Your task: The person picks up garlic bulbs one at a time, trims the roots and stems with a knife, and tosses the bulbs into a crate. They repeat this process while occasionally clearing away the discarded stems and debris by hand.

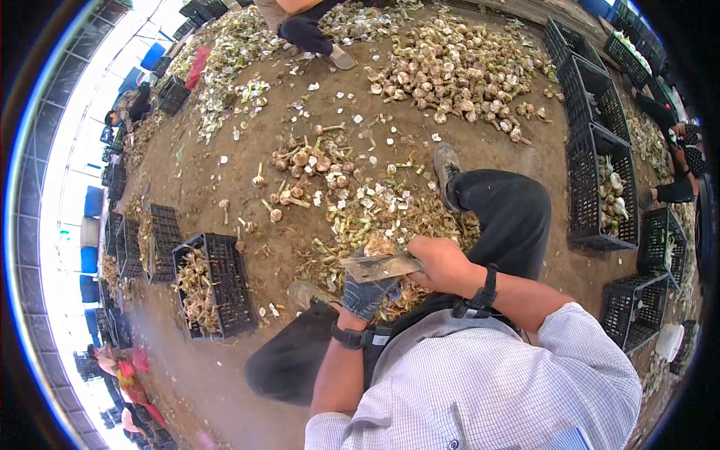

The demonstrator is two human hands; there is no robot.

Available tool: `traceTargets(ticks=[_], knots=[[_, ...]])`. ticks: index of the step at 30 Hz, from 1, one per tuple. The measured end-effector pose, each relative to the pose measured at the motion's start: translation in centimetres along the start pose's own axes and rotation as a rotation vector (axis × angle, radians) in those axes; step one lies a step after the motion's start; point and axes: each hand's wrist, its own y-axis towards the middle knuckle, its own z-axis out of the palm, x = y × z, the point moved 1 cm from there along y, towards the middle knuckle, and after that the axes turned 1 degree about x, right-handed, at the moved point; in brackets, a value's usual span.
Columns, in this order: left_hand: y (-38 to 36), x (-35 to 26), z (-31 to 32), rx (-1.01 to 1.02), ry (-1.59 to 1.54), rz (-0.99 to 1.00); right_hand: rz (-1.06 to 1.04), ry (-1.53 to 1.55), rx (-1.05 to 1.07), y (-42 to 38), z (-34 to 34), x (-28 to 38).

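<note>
My right hand (444, 264) is closed on a flat metal blade (384, 267), which points left across my lap. Under and behind the blade is my left hand (367, 294) in a dark grey glove, its fingers wrapped around a garlic bulb (379, 246) whose top shows just above the blade. Cut stalks and peelings (382, 210) lie in a heap between my legs. Beyond them rests a small group of garlic bulbs (319, 161) on the dirt floor.
A large garlic pile (465, 67) lies ahead. Black crates stand on the right (602, 187), and a crate of garlic (217, 285) stands on the left. Another person's leg (311, 34) is at the top; more people are at both sides.
</note>
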Motion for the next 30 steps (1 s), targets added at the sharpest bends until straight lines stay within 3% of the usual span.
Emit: traceTargets(ticks=[4, 11, 14, 20, 23, 26, 29, 30], knots=[[-0.2, 0.0, 0.7, -0.043, -0.305, -0.146, -0.013, 0.010, -0.011, -0.1, 0.7, -0.2], [0.0, -3.2, -1.3, -0.074, -0.484, -0.266, -0.029, 0.056, -0.026, -0.1, 2.4, -1.6], [0.4, -4.5, -2.3, -0.043, -0.205, -0.234, 0.016, 0.064, -0.009, 0.3, 3.7, -2.4], [-0.8, -1.7, -1.3, -0.116, -0.094, -0.205, 0.032, 0.086, 0.042, 0.8, 5.4, -2.8], [-1.6, -1.1, -0.9, -0.193, 0.149, -0.046, 0.008, 0.057, 0.034, 0.9, 6.0, -3.2], [-3.7, -1.5, -1.9, -0.097, -0.144, -0.105, 0.436, -0.087, 0.325, 0.8, 6.9, -9.3], [-3.6, -1.9, -4.2, -0.087, 0.054, -0.117, 0.321, -0.048, 0.127, 1.4, 6.2, -7.2], [-3.8, 0.1, -3.4, -0.086, -0.131, -0.147, 0.311, -0.022, 0.081, 2.0, 5.6, -6.8]])
